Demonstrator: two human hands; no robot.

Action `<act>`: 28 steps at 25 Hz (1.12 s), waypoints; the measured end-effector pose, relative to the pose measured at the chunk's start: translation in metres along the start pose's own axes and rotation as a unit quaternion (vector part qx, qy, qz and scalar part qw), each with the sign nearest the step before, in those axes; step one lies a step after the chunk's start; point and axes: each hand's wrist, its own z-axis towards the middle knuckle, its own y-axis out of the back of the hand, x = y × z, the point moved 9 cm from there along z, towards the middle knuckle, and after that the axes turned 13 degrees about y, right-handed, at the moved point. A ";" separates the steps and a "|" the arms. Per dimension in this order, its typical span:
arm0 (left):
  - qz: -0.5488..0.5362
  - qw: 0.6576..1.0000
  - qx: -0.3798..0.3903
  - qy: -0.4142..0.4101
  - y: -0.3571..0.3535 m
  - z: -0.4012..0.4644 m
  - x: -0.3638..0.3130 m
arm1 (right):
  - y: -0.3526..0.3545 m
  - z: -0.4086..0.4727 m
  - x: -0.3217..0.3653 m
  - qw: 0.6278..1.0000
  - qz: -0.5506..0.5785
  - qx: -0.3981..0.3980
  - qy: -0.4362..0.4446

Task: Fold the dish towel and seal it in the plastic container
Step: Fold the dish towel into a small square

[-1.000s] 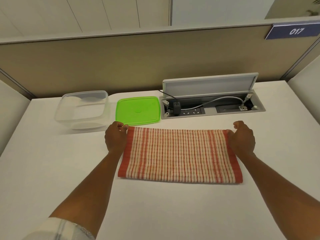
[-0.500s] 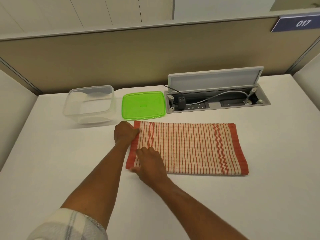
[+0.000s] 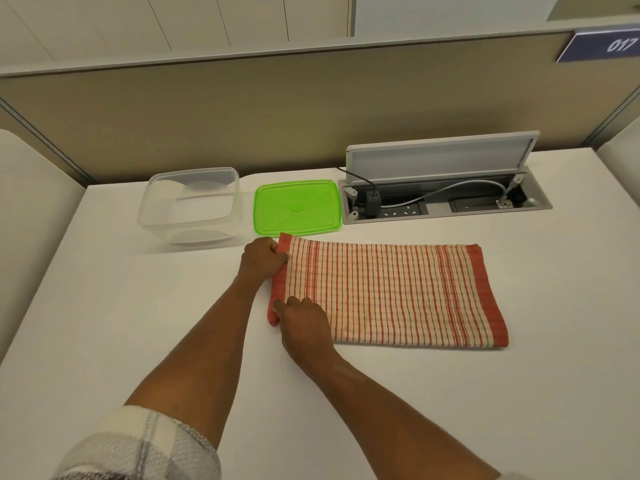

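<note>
Both hands are gripping the dish towel's (image 3: 384, 292) left hem on the white desk (image 3: 104, 306): the right hand (image 3: 304, 323) pinching the near corner, the left hand (image 3: 263, 261) the far one. Soft and light, the cloth looks likely to sag unless carried by both corners. Beyond, the clear plastic container (image 3: 190, 206) and its green lid (image 3: 297, 207) are lying open, side by side.

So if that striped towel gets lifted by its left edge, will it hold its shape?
Probably not. The dish towel is soft woven cloth lying in flat folded layers, so it would likely droop and unfold. It looks light, and both hands, left hand and right hand, hold one end.
</note>
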 end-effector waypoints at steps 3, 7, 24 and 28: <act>0.004 1.000 0.006 -0.018 0.004 -0.003 -0.003 | 0.007 0.000 -0.006 0.997 0.069 -0.009 -0.031; -0.028 0.999 -0.015 -0.013 0.019 -0.013 0.000 | 0.019 -0.010 -0.009 0.982 0.162 -0.036 -0.086; -0.181 0.977 0.021 -0.109 -0.037 -0.133 -0.161 | 0.125 -0.154 -0.124 0.799 0.432 -0.313 -0.277; -0.154 0.978 0.048 -0.135 -0.094 -0.154 -0.200 | 0.136 -0.197 -0.160 0.786 0.415 -0.326 -0.320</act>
